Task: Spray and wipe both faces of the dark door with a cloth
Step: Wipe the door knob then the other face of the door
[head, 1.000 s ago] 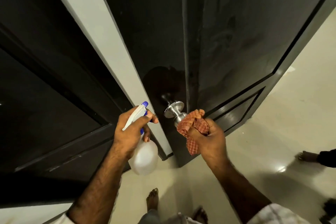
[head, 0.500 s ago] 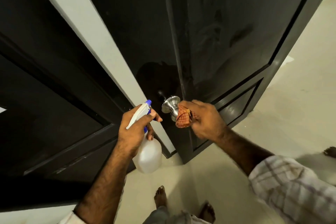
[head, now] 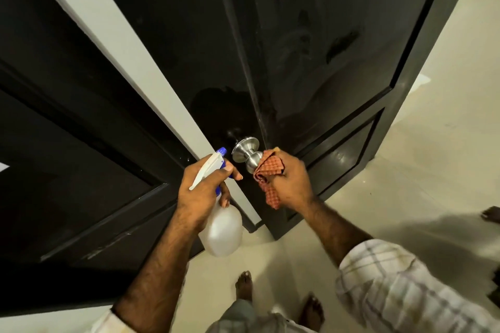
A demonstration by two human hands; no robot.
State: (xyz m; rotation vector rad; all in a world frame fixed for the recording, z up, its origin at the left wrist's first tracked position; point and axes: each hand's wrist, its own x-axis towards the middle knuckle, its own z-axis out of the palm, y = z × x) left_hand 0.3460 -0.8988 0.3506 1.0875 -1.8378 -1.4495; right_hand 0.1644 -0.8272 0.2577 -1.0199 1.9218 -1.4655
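Observation:
The dark door stands ajar with its edge toward me, and smear marks show on its right face. A steel knob juts from the left face near the edge. My right hand grips a bunched orange checked cloth that touches the knob's end. My left hand holds a white spray bottle by its neck, with the blue-tipped nozzle pointing up toward the knob.
A white wall strip separates the door from another dark panelled door on the left. Cream tile floor lies to the right. My bare feet are below. Another person's foot shows at the right edge.
My right hand with the cloth moved in to the knob and shifted slightly around it. The left hand with the bottle stayed put.

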